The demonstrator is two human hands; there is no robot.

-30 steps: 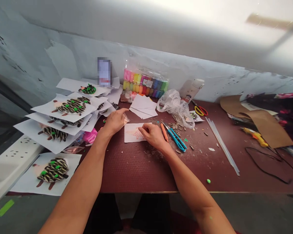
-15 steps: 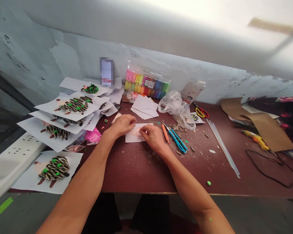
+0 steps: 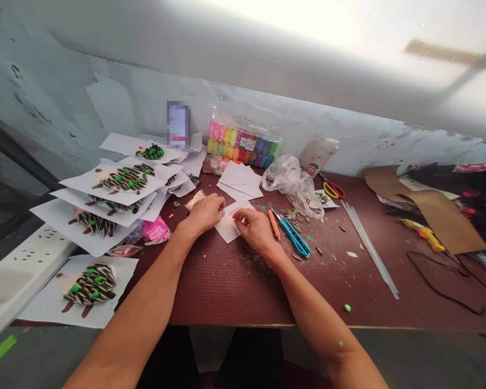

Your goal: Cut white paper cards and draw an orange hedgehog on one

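A small white sheet of paper [image 3: 227, 236] with a faint orange-pink shape on it lies on the table between my hands. At the sheet's left edge is my left hand [image 3: 206, 213], its fingers curled together and gripping that edge. My right hand [image 3: 254, 228] is over the sheet's right part, thumb and fingertips pinched at the coloured shape; whatever is in the pinch is too small to make out. Just right of that hand lie an orange pen-like tool [image 3: 274, 224] and a teal-handled cutting tool [image 3: 295, 237]. Beside my left hand is a pale clay packet [image 3: 195, 200].
Seed-covered hedgehog pictures [image 3: 89, 286] are stacked at left by a power strip [image 3: 28, 254]. Behind are blank papers [image 3: 241, 178], coloured clay packs [image 3: 243, 141] and a plastic bag [image 3: 285, 175]. Seeds [image 3: 294, 216], scissors [image 3: 333, 189], glue sticks [image 3: 370, 251] and a glue gun [image 3: 425, 235] are at right.
The small sheet has turned, so it now lies at an angle between my hands. My left hand has shifted slightly down and its fingers are closer to the sheet. My right hand stays pinched.
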